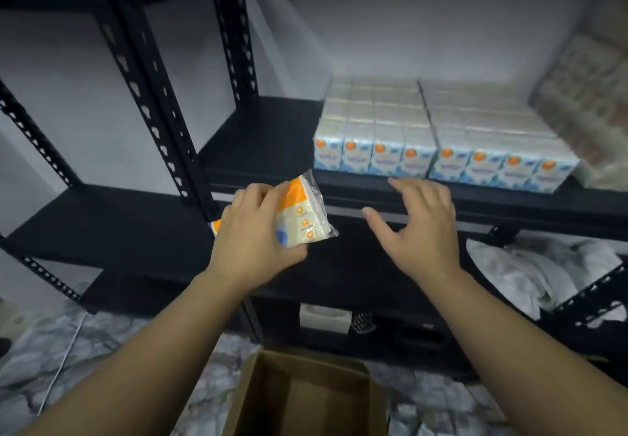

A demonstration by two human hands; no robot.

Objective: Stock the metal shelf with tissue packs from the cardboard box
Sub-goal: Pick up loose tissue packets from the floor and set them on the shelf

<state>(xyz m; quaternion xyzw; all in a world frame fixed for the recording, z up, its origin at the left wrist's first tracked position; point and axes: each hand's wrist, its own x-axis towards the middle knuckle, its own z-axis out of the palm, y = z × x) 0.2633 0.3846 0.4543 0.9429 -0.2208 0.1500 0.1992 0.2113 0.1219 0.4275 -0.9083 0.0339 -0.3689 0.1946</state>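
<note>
The left hand [253, 231] grips a tissue pack [302, 213] in clear wrap, fingers curled round its near end, and holds it in the air just in front of the shelf's [268, 143] front edge. The right hand [416, 221] is spread and holds nothing, hovering beside the pack, below the row of packs [441, 150] that fills the right part of the shelf board up to its front edge. The left part of that board is bare. The box [306, 398] sits open on the floor below; what shows of its inside looks empty.

The step in hand appears to be placing this pack. To do it well, the person would turn the pack upright with its printed face forward like the others, set it on the bare board touching the left end of the row, and square it to the front edge. The free hand could steady the row so the neighbours are not pushed out of line. The loose wrap may snag, so lifting the pack clear of the edge seems wise.
</note>
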